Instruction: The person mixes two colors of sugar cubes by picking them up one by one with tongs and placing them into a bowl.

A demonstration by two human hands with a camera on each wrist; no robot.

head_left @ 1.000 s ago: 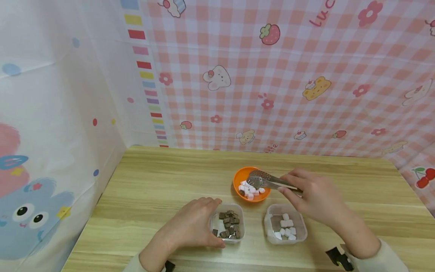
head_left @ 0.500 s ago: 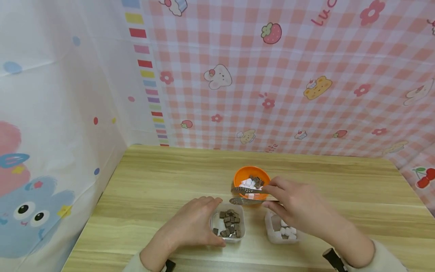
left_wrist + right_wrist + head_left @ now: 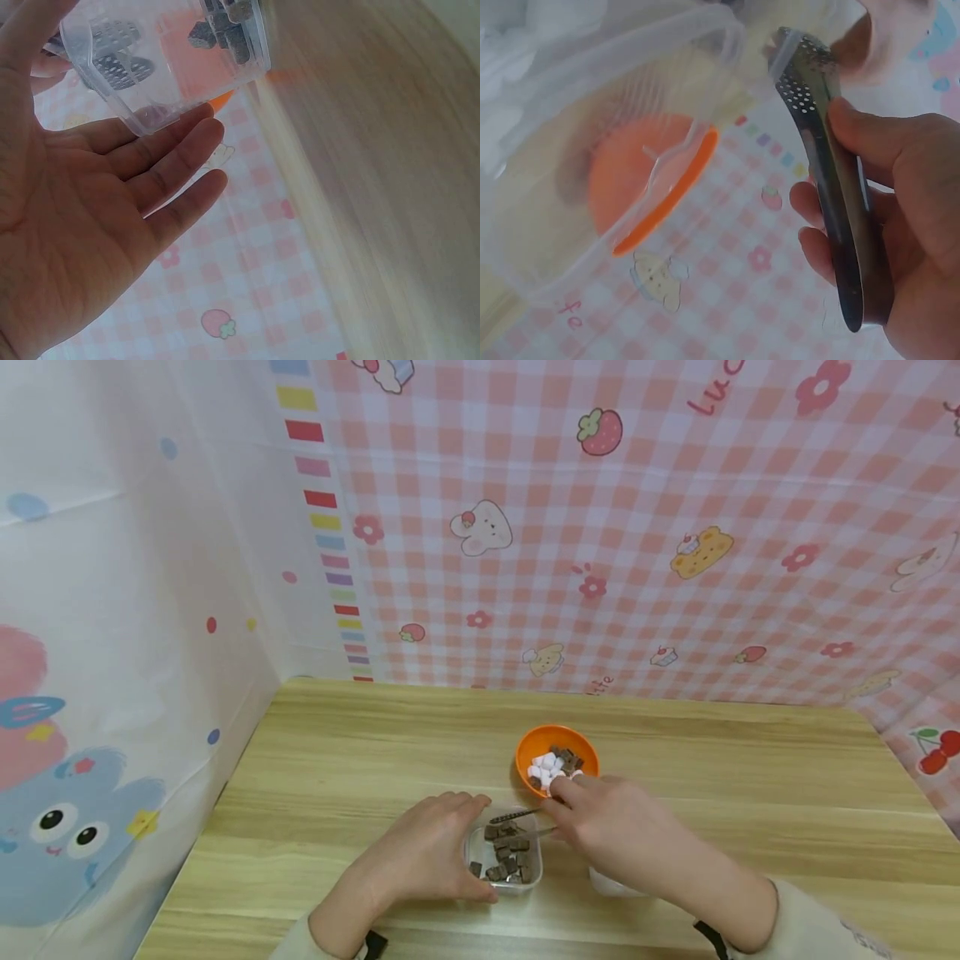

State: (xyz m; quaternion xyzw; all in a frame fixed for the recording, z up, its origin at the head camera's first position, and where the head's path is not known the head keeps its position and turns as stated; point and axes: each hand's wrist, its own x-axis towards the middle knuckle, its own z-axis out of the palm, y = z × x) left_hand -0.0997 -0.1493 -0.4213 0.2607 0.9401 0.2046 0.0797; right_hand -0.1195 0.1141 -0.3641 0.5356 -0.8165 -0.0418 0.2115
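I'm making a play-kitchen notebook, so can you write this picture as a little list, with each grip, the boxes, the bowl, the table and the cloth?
Left grip: thumb and fingers around one side of left clear box
Left clear box: brown cubes inside
Right grip: holding metal tongs, tips over left clear box; touching cubes or not, can't tell
Right clear box: mostly hidden in the head view
Orange bowl: white lumps and more brown cubes, beyond the boxes
Table: wood-patterned
Cloth behind: pink checks, cartoon pictures

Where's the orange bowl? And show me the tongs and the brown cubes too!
Orange bowl (image 3: 536, 748): head view, bare inside wall.
Tongs (image 3: 838, 187): right wrist view, along the handle.
Brown cubes (image 3: 508, 865): head view, one cube mid-group.
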